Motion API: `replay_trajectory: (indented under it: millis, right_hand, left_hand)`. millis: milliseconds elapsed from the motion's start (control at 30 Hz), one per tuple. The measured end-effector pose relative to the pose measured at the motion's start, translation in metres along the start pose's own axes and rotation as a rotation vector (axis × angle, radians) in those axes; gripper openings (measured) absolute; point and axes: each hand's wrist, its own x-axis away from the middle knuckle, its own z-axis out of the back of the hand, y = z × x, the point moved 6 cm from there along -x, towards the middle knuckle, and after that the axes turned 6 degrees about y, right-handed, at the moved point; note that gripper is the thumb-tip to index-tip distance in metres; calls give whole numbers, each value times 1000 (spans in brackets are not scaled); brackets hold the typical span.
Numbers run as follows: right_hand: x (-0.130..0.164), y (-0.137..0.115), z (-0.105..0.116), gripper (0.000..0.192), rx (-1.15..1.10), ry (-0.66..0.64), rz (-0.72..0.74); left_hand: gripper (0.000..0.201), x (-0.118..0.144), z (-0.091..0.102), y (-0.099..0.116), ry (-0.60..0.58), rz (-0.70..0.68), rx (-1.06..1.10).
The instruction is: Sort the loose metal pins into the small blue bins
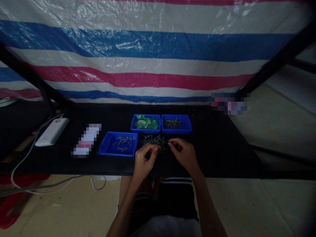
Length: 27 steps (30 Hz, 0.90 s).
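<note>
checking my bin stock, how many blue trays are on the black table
3: the front tray, left of the left hand; the rear middle tray, holding green contents; the rear right tray, beside it, holding thin metal pieces.

L hand (144, 160) & R hand (184, 153) — nr loose metal pcs (153, 139).

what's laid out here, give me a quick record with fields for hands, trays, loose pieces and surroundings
left hand: left hand at the pile's near side; grip unclear
right hand: right hand just right of the pile; grip unclear
loose pieces: pile of thin metal pieces on the black table
trays: left blue tray, thin metal pieces; back middle blue tray, green contents; back right blue tray, thin metal pieces
surroundings: white device, striped sheet
</note>
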Motion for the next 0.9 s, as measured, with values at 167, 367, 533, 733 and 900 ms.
replay_trajectory:
  millis: [167,367,533,733,900]
  right_hand:
    - [7,1,-14,22,97,-84,22]
    - [-1,4,-20,17,166,-171,34]
    - [2,5,-19,6,113,-186,23]
    - [3,3,-16,3,106,-178,16]
    - [6,-8,-10,4,27,-78,51]
  left_hand:
    - [24,-1,0,-1,-7,7,-12]
    - [25,0,0,-2,4,3,-15]
    - [26,0,0,-2,1,7,-20]
    - [25,-1,-1,-2,5,-3,-33]
    - [18,0,-2,-6,38,10,-19]
